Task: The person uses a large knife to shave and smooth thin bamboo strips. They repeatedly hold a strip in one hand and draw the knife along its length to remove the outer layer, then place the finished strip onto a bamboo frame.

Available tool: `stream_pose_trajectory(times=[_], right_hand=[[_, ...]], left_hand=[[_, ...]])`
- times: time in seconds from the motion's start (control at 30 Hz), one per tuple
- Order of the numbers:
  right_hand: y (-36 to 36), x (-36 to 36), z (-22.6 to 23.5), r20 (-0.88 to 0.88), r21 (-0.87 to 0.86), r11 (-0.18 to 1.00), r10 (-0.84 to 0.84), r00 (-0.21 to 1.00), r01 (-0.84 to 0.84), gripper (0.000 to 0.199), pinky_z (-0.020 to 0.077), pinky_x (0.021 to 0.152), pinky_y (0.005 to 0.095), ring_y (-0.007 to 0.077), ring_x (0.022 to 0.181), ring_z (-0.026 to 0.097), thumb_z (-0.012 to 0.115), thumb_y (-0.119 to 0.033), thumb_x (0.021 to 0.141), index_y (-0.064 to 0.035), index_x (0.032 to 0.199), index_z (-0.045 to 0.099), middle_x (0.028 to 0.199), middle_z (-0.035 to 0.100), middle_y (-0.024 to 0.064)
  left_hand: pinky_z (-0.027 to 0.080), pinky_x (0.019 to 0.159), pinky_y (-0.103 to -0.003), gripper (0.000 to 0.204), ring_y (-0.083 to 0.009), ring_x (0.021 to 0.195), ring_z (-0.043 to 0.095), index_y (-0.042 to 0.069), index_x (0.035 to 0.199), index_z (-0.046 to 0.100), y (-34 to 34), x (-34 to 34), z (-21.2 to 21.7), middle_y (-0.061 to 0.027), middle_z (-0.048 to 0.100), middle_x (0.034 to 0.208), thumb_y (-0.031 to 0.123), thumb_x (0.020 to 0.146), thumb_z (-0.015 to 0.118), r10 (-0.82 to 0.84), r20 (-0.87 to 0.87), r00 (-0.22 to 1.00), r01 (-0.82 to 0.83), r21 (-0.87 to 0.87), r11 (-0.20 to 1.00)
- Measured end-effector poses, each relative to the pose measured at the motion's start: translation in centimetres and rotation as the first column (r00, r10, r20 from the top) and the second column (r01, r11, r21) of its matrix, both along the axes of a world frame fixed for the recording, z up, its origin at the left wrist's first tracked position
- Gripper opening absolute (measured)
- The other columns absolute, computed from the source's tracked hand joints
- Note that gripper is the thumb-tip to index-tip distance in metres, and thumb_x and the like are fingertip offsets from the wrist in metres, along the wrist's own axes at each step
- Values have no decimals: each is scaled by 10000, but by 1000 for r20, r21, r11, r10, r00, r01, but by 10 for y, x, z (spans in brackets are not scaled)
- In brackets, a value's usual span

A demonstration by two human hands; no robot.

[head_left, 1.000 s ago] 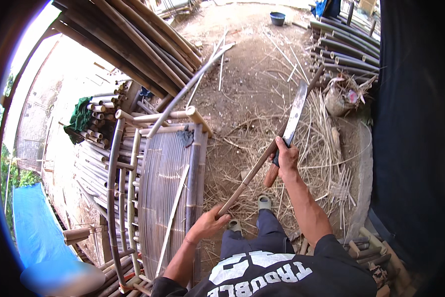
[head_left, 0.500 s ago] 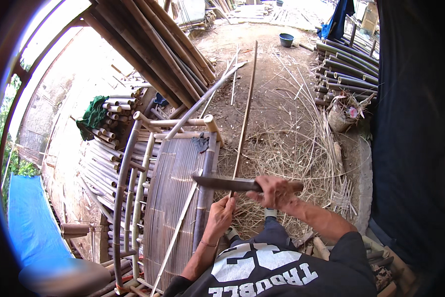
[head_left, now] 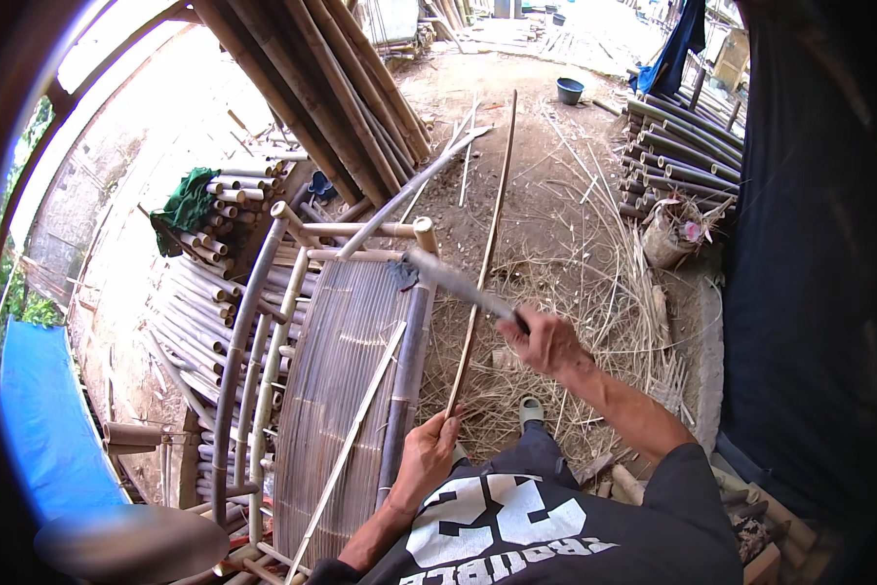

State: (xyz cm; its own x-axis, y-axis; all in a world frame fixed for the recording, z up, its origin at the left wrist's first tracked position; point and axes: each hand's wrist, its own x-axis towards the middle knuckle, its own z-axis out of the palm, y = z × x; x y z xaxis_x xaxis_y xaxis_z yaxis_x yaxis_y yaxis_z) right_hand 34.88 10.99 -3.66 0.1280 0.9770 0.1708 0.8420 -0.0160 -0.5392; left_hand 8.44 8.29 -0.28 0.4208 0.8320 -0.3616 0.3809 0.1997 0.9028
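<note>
My left hand (head_left: 428, 456) is closed round the near end of a long, thin bamboo strip (head_left: 491, 244), which points away from me over the ground. In my right hand (head_left: 547, 343) is the handle of a machete (head_left: 461, 287). Its broad blade, a little smeared by motion, slants up and left across the strip; whether it touches the strip I cannot tell. Left of my hands stands a bamboo bench (head_left: 346, 341) with a slatted seat. A pale split strip (head_left: 350, 444) lies lengthwise on that seat, and a dark rag (head_left: 401, 275) hangs at its far corner.
Bamboo shavings (head_left: 565, 390) cover the ground before my feet. Cut poles (head_left: 687, 146) are stacked at the right beside a stump (head_left: 670, 234). More poles (head_left: 199, 312) lie left of the bench, and tall ones (head_left: 311, 88) lean behind it. A dark basin (head_left: 570, 91) sits farther off.
The machete has swung from lying nearly level near my left hand to slanting up and forward along the strip. My left hand still grips the strip, slightly lower in view.
</note>
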Motion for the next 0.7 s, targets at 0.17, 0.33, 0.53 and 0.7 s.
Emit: stream_pose_trajectory(times=[0.17, 0.33, 0.53, 0.7], right_hand=[[15, 34, 0, -3, -23, 996, -92, 996, 92, 620, 434, 318, 338, 126, 410, 528, 366, -659, 943, -91, 804, 572, 525, 530, 27], [5, 37, 8, 52, 147, 989, 20, 998, -28, 673, 402, 323, 334, 95, 382, 414, 307, -716, 922, -102, 808, 559, 505, 446, -5], [34, 121, 13, 200, 50, 983, -182, 963, 175, 600, 419, 365, 310, 91, 393, 449, 360, -675, 937, -114, 819, 539, 515, 503, -7], [41, 139, 30, 230, 88, 981, -189, 955, 173, 589, 439, 395, 340, 133, 418, 521, 393, -663, 933, -112, 790, 545, 529, 554, 16]], left_hand=[[336, 481, -252, 257, -52, 586, 390, -3, 1159, 643, -13, -7, 2, 10, 438, 640, 157, 989, 537, -51, -63, 997, 53, 44, 998], [338, 486, -237, 214, -49, 574, 393, -15, 1126, 641, -28, -20, -21, 11, 416, 628, 93, 976, 533, -8, 16, 1000, 8, 23, 1000], [433, 535, -278, 187, -102, 581, 515, -18, 1055, 664, -40, -21, -13, -90, 557, 645, 89, 943, 559, -108, -114, 988, 124, 144, 982], [468, 568, -293, 204, -135, 596, 563, -13, 1020, 677, -63, -48, -23, -83, 595, 669, 143, 938, 575, -53, -147, 988, 69, 106, 992]])
